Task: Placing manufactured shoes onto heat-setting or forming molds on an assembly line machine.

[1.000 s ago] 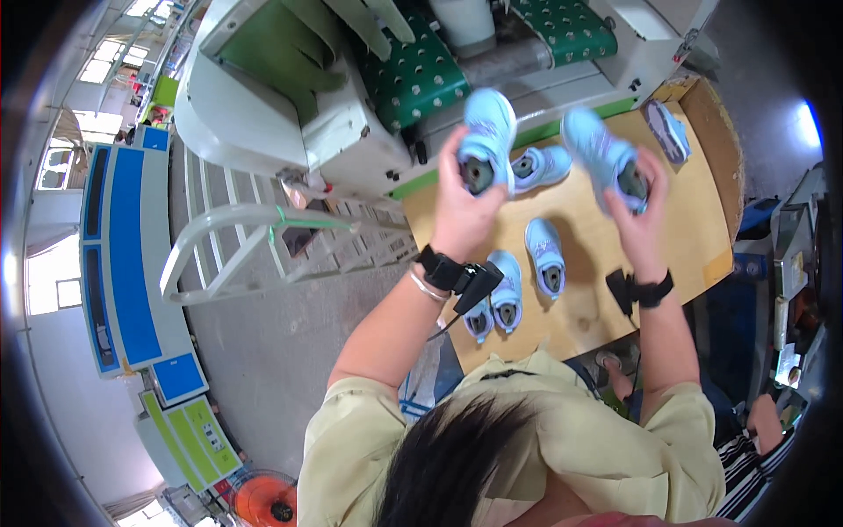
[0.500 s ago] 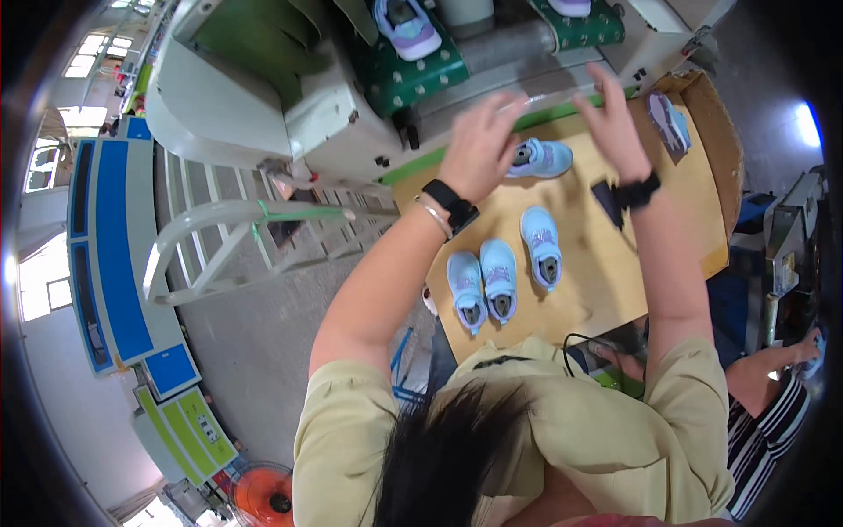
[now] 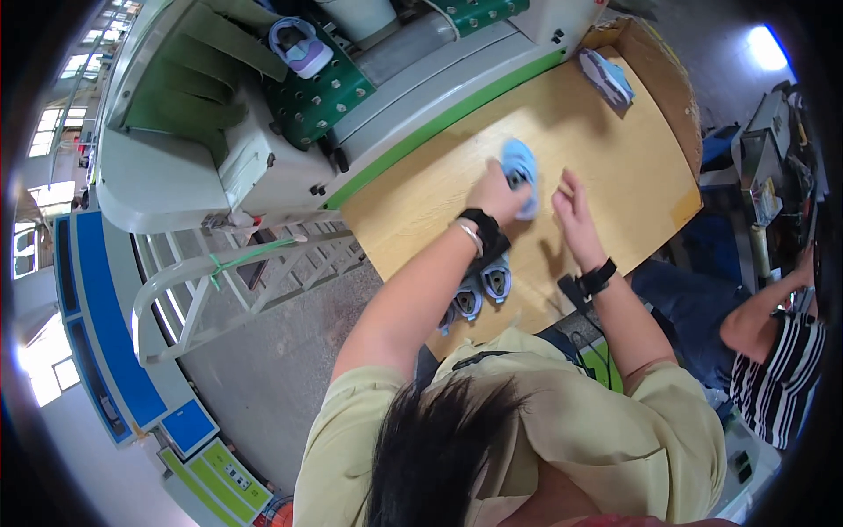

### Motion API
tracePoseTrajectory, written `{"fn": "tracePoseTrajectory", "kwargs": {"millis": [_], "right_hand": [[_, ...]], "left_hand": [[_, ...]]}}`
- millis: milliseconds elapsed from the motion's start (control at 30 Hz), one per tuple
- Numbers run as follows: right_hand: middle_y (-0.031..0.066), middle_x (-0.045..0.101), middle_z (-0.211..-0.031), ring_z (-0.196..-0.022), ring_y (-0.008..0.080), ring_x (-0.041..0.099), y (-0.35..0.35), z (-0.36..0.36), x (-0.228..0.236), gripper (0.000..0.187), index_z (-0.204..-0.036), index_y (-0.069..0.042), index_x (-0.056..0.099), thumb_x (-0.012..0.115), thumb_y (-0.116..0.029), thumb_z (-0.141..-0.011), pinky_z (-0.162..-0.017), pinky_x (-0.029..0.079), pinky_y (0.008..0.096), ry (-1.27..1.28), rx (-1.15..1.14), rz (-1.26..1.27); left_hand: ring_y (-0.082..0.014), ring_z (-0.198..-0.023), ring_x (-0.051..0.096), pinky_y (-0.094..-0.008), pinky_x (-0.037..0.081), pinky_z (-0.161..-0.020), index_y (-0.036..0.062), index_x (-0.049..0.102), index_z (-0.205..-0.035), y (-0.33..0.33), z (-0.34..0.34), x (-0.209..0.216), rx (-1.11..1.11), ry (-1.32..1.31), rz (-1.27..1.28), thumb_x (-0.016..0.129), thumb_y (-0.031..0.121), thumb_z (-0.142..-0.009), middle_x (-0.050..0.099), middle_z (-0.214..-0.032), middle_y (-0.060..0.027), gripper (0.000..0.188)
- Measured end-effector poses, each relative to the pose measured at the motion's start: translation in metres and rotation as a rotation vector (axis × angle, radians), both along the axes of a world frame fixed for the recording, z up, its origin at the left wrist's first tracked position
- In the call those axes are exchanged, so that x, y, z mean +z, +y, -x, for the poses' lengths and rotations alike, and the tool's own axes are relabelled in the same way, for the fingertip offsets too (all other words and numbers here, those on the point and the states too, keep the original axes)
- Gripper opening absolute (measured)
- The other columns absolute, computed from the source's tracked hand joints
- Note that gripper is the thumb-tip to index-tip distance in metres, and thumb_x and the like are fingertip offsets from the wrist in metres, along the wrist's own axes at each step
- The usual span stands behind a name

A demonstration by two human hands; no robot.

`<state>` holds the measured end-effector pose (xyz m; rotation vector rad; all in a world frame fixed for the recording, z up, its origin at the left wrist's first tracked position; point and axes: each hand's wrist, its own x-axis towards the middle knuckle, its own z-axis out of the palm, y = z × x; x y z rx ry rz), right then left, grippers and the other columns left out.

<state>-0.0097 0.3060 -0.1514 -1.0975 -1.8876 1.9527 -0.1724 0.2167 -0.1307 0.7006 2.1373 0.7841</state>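
My left hand (image 3: 497,195) is closed around a light blue sneaker (image 3: 520,158), slightly blurred, over the wooden tabletop (image 3: 421,176). The sneaker's toe points away from me, and its opening lies by my fingers. To its right, my right hand (image 3: 575,224) is in the air with fingers apart and nothing in it. Three more light blue sneakers stand in a row near me, the rightmost sneaker (image 3: 497,279) showing best. My left wrist and forearm partly hide that row. Black bands circle both wrists.
Beyond the table stands a machine with a green studded belt (image 3: 320,110) carrying a purple-soled sneaker (image 3: 303,51). Another sneaker (image 3: 606,79) leans by a cardboard wall (image 3: 672,88) at the far right. A metal rack (image 3: 255,281) stands left; a person in striped clothing (image 3: 781,378) is at right.
My left hand has taken hold of the sneaker from the table's far side and drawn it nearer, turning it. My right hand has come back toward me. The whole view has swung.
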Motion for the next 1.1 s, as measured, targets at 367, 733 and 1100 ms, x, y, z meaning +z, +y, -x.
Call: {"fn": "tracePoseTrajectory", "kwargs": {"millis": [367,733,1100], "right_hand": [[0.0135,0.067,-0.102,-0.083,0.0177,0.064,0.167,0.054,-0.001,0.043,-0.117,0.0,0.06,0.07,-0.031,-0.088,-0.069,0.053,0.0317,-0.091,0.053,-0.748],[0.0184,0.044,-0.122,-0.101,0.0244,0.052,0.257,0.044,-0.071,0.105,-0.139,0.002,0.029,0.09,-0.038,-0.063,-0.074,0.05,0.0349,-0.142,-0.558,-0.333],[0.0206,0.05,-0.117,-0.109,0.033,0.049,-0.02,-0.163,-0.022,0.071,-0.138,0.0,0.044,0.078,-0.015,-0.077,-0.096,0.04,0.0406,-0.307,0.098,-0.821]], "left_hand": [[-0.0363,-0.097,0.06,-0.0424,0.047,-0.086,0.0021,0.062,-0.115,-0.115,-0.042,0.04,-0.19,0.127,-0.304,0.062,0.019,-0.089,0.065,-0.104,-0.0177,0.031],[-0.0379,-0.104,0.058,-0.0421,0.046,-0.092,0.0011,0.063,-0.11,-0.165,-0.031,0.039,-0.024,0.259,-0.224,0.064,0.015,-0.086,0.064,-0.109,-0.0185,0.028],[-0.0361,-0.109,0.058,-0.0432,0.044,-0.094,0.0046,0.064,-0.11,-0.258,-0.031,0.029,0.198,0.365,-0.004,0.063,0.022,-0.088,0.063,-0.116,-0.0164,0.028]]}}
